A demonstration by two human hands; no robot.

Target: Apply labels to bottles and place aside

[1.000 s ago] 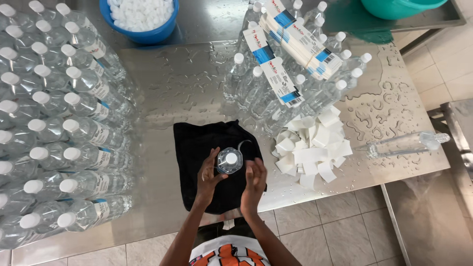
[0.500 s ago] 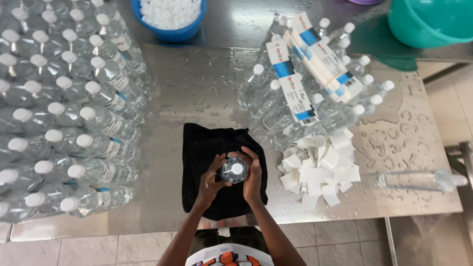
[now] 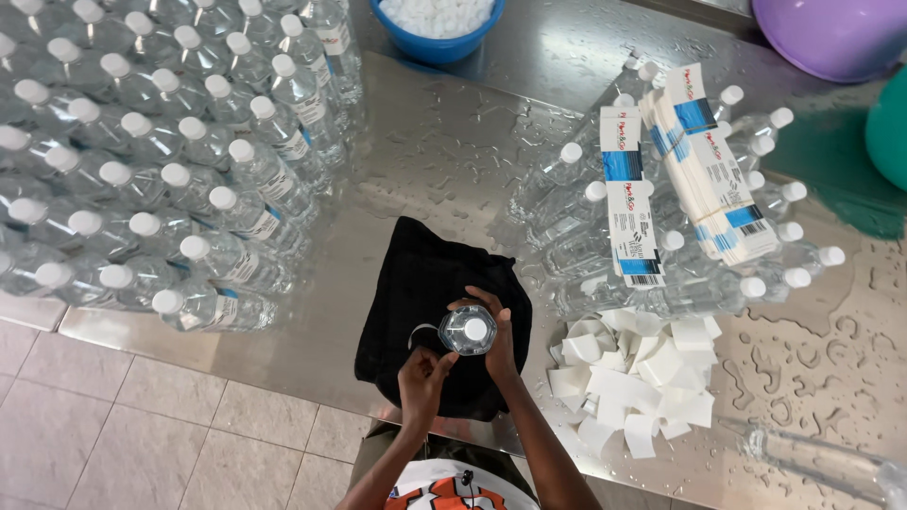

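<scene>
A clear plastic water bottle (image 3: 468, 331) with a white cap stands upright on a black cloth (image 3: 416, 293) spread on the steel table (image 3: 444, 161). My right hand (image 3: 496, 332) wraps around the bottle's far and right side. My left hand (image 3: 425, 370) touches its near left side, fingers curled against it. A thin strip curves off the bottle's left side; I cannot tell what it is.
Many capped bottles (image 3: 161, 161) stand packed at the left. More bottles (image 3: 680, 217) at the right carry stacks of labels (image 3: 704, 161). White paper pieces (image 3: 642, 378) lie near the right hand. A blue bowl of caps (image 3: 436, 24) sits at the back. A bottle (image 3: 822, 458) lies on wet steel.
The view has shifted, so everything sits lower and to the right. Both hands stay on the bottle over the cloth; the left hand has slid lower on its near side.
</scene>
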